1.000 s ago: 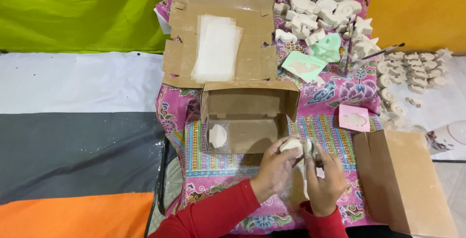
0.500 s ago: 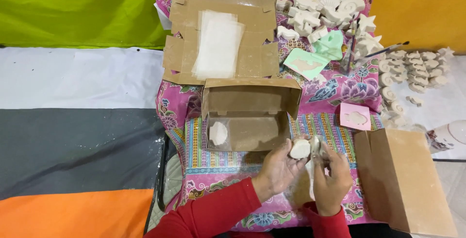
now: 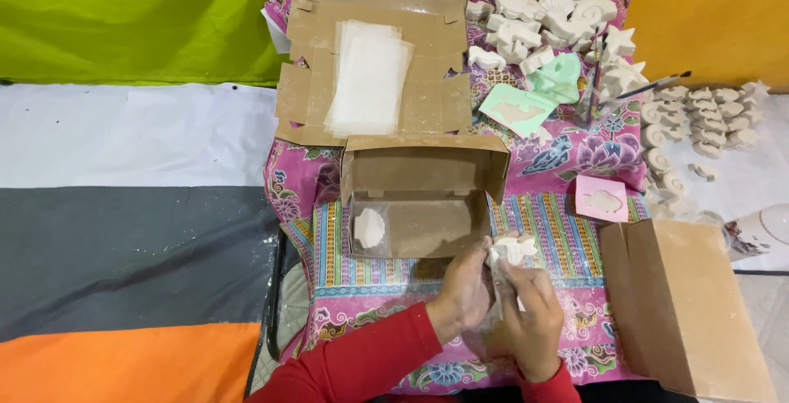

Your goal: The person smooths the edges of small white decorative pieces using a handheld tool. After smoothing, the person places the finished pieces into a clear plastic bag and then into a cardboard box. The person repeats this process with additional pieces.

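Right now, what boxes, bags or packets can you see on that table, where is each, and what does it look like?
Open cardboard box: centre, brown, rectangular, a white cast piece inside.
Flattened cardboard box: behind it, brown, unfolded.
Clear plastic sleeves: stacked on the flattened box, translucent white.
Closed cardboard box: right, brown.
No labels, signs or screens show.

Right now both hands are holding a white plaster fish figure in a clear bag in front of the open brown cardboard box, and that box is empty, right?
Not quite. The open brown cardboard box is not empty: the head view shows one white plaster piece lying at its left end. The rest stands: the left hand and the right hand hold the white plaster fish figure in front of it.
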